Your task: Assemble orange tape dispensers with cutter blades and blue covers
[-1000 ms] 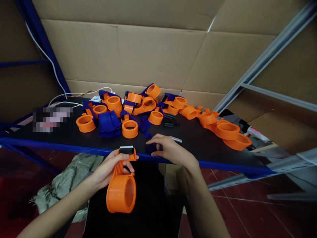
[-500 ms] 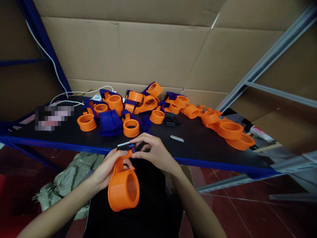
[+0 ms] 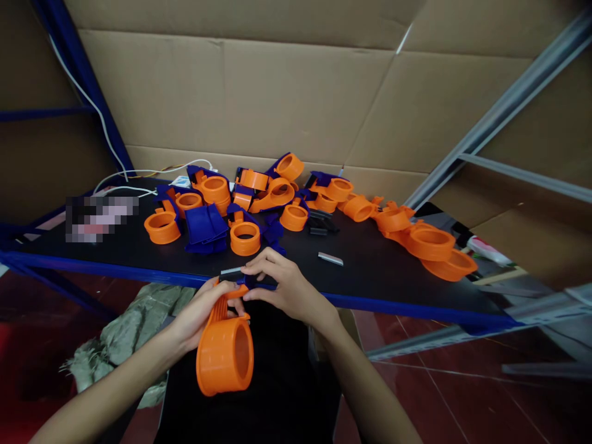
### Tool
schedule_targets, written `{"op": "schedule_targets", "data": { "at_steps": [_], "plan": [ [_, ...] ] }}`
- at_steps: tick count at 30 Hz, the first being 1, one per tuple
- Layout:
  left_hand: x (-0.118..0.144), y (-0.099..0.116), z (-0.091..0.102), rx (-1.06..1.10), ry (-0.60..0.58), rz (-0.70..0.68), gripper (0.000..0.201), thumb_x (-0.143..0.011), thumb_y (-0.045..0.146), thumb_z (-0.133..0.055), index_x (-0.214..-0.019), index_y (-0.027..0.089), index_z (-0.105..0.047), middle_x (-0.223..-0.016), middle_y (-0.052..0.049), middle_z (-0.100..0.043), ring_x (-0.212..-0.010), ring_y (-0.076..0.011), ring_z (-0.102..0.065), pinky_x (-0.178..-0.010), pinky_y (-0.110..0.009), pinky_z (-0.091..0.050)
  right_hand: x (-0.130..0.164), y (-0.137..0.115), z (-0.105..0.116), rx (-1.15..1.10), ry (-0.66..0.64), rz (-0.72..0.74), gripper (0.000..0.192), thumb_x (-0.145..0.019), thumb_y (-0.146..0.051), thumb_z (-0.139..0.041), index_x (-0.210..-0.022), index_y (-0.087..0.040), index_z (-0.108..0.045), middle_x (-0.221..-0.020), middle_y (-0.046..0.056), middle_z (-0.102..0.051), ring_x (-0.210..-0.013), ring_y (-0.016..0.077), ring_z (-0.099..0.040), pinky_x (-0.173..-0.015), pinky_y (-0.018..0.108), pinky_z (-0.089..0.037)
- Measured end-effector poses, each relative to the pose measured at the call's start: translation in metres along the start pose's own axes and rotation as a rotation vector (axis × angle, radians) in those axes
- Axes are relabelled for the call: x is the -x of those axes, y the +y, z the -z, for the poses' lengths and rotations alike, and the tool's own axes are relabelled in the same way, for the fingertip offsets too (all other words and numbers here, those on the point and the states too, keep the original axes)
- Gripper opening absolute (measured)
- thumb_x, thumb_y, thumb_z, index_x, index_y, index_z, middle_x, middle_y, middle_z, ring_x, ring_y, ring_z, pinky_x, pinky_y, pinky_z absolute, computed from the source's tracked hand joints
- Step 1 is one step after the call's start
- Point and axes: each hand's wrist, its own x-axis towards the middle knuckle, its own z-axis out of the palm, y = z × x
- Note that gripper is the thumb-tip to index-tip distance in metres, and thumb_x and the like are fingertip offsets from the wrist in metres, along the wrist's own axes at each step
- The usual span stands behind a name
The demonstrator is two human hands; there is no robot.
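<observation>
My left hand is closed around the handle of an orange tape dispenser, its ring hanging down over my lap. A toothed metal blade sits along the black piece at the dispenser's head. My right hand pinches a small dark blue part at that head, right beside the blade; the fingers hide most of it. On the table in front lie orange dispensers with blue parts and a stack of flat blue pieces.
A loose metal blade lies on the black table, near small black pieces. Orange dispenser bodies are piled at the right. A white cable runs down the left. The table has a blue front edge.
The dispenser's ring has swung slightly left and turned a little. My right fingers have closed further over the small blue part, covering more of it.
</observation>
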Motion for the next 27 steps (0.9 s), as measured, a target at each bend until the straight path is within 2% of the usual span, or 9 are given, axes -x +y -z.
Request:
{"op": "schedule_targets", "data": {
  "at_steps": [6, 10, 19, 27],
  "plan": [
    [0.0014, -0.0008, 0.001, -0.027, 0.042, -0.02, 0.017, -0.081, 0.023, -0.069, -0.093, 0.016, -0.059, -0.065, -0.002, -0.066, -0.056, -0.0167, -0.066, -0.06, -0.031, -0.058, -0.0013, 0.0031, -0.0043, 0.028, 0.034, 0.043, 0.035, -0.085, -0.031, -0.074, -0.117, -0.021, -0.065, -0.114, 0.009, -0.061, -0.097, 0.0184, -0.063, -0.089, 0.037, -0.057],
    [0.0029, -0.0024, -0.0005, -0.063, 0.074, -0.053, 0.019, -0.084, 0.026, -0.068, -0.097, 0.017, -0.055, -0.065, -0.002, -0.068, -0.057, -0.0178, -0.067, -0.056, -0.029, -0.057, -0.001, 0.0042, -0.0039, 0.029, 0.076, 0.072, 0.033, -0.083, -0.034, -0.076, -0.112, -0.02, -0.066, -0.111, 0.009, -0.064, -0.093, 0.019, -0.063, -0.084, 0.037, -0.059],
    [0.0053, 0.001, -0.0009, -0.228, -0.01, -0.188, 0.028, -0.083, 0.028, -0.073, -0.102, 0.015, -0.057, -0.063, -0.002, -0.07, -0.055, -0.0154, -0.069, -0.056, -0.023, -0.057, -0.0006, -0.0017, -0.0047, -0.032, 0.133, 0.144, 0.031, -0.084, -0.031, -0.076, -0.111, -0.02, -0.067, -0.115, 0.01, -0.066, -0.1, 0.0198, -0.064, -0.081, 0.035, -0.06],
    [0.0051, -0.0047, 0.001, -0.317, -0.032, -0.307, 0.025, -0.087, 0.034, -0.068, -0.098, 0.016, -0.057, -0.064, -0.004, -0.073, -0.056, -0.0182, -0.071, -0.057, -0.026, -0.057, 0.0001, -0.0031, -0.0044, -0.026, 0.171, 0.214, 0.029, -0.081, -0.025, -0.079, -0.107, -0.019, -0.066, -0.112, 0.01, -0.068, -0.103, 0.0207, -0.066, -0.088, 0.037, -0.057]
  ]
}}
